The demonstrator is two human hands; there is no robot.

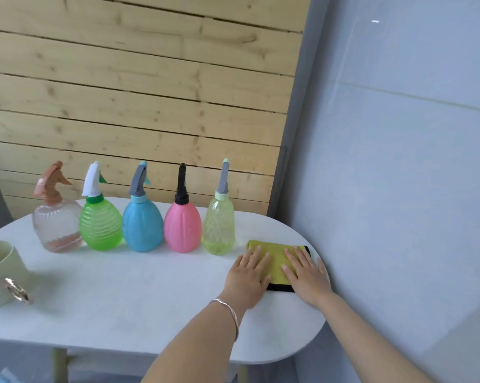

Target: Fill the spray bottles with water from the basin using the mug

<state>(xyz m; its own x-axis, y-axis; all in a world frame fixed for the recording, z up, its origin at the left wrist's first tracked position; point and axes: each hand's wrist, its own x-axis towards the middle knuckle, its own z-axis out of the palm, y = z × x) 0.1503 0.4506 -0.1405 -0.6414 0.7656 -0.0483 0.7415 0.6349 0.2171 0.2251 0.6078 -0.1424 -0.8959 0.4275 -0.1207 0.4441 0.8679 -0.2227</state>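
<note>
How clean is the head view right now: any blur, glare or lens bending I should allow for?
Head view: soft throughout; the pale green container at the left edge and its shiny handle are smeared. Head view: a small glint on the grey wall, wood planks bowed by the wide lens, even light, faint shadows; spray bottles read clearly.

Left hand (pixel 248 275) and right hand (pixel 306 275) lie flat on a folded yellow cloth with black edge (pixel 277 261), white oval table (pixel 128 294). Five plastic spray bottles (pixel 142 217) in row behind; pale green mug (pixel 4 275) far left.
</note>
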